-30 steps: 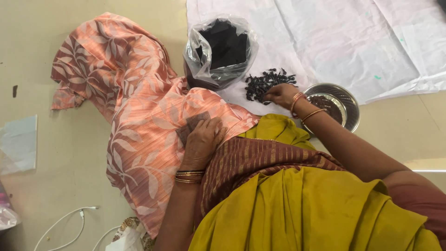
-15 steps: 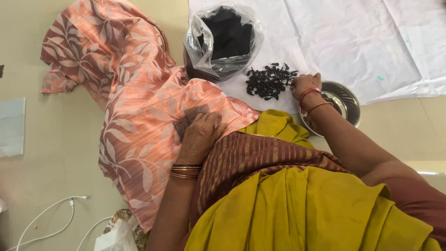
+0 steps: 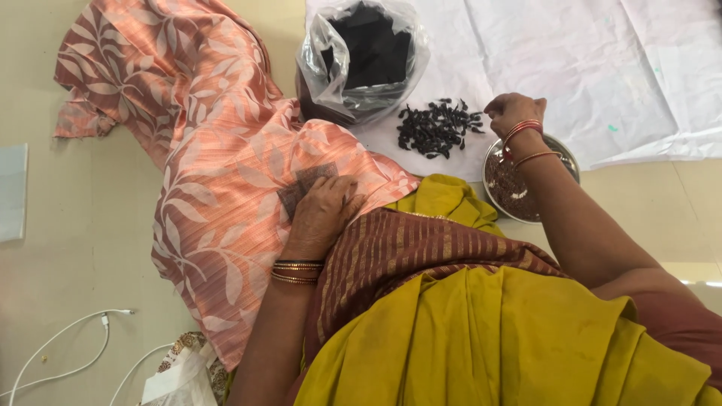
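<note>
My left hand (image 3: 322,212) rests on a peach leaf-patterned cloth (image 3: 210,173) over my lap, its fingers pressing small dark brown squares (image 3: 304,184) against the cloth. My right hand (image 3: 515,113) hovers over the white sheet (image 3: 602,68), fingers bunched, just right of a small heap of dark shrivelled pieces (image 3: 438,128). Whether it pinches a piece I cannot tell. A steel bowl (image 3: 560,154) of reddish-brown grains sits under my right wrist. A clear plastic bag (image 3: 362,56) holding black material stands behind the heap.
White cables (image 3: 71,353) lie on the beige floor at lower left, beside a folded white item (image 3: 180,376). A pale sheet (image 3: 11,192) sits at the left edge. My yellow and maroon-striped clothing (image 3: 466,316) fills the lower right.
My right hand has moved right, from the heap's near edge to just past its right side above the bowl. My left hand stays on the cloth.
</note>
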